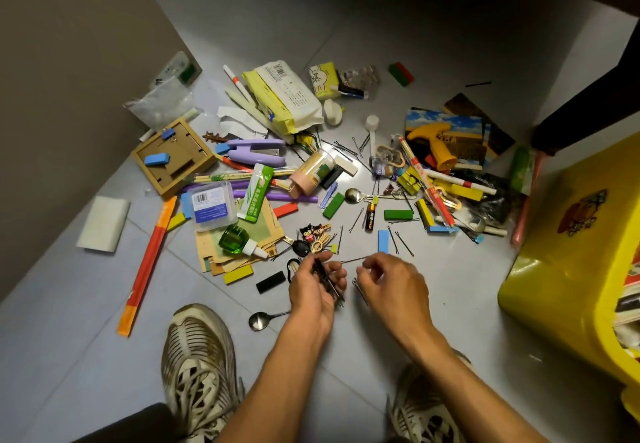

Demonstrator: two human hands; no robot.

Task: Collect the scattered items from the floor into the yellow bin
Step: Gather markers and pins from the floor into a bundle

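Centrally, left hand point(317, 286) curled round a small bundle of dark hairpins point(325, 281); right hand point(389, 281) pinching one further hairpin point(355, 260) by its end, thumb against fingertip, remaining fingers loosely bent. More loose pins point(403, 243) lying flat just beyond the hands and among the clutter toward the toothpick jar point(317, 168). Judged very light, thin, springy wire, smooth and liable to slip or scatter; best taken at one end or raised by a fingernail off the floor, then kept parallel in the bundle. Yellow bin point(568, 269) standing at right, near the pile, some contents visible inside. Grey tiled floor point(450, 286), hard and glossy, offering little purchase under flat pins. Dense spread of coloured blocks, spoon point(263, 319), battery point(370, 217), green bottle point(237, 240) and cardboard box point(171, 156) ahead; wall corner at left, dim lighting, shoes point(197, 359) flanking the forearms.
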